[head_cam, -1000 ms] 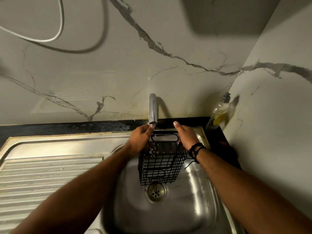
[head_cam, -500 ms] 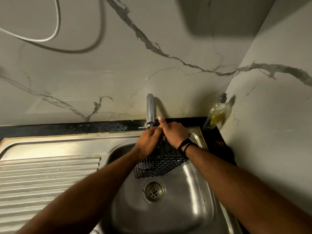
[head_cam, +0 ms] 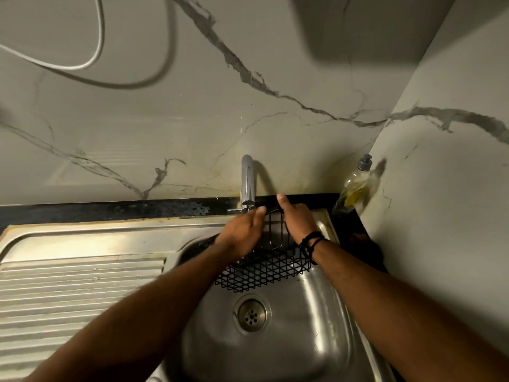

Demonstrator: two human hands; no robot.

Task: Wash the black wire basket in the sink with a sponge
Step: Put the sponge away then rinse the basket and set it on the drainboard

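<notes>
Marble-veined wall behind steel sink (head_cam: 316, 312) with ribbed drainboard. Your left hand (head_cam: 242, 232) and right hand (head_cam: 298, 224) both grip the black wire basket (head_cam: 264, 274), square mesh, tilted over the basin under the chrome tap (head_cam: 247, 183).

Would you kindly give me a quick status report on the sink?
Both hands, left and right, grip the black wire basket under the tap. Basket held over the sink. No sponge visible. Nothing in the way.
</notes>
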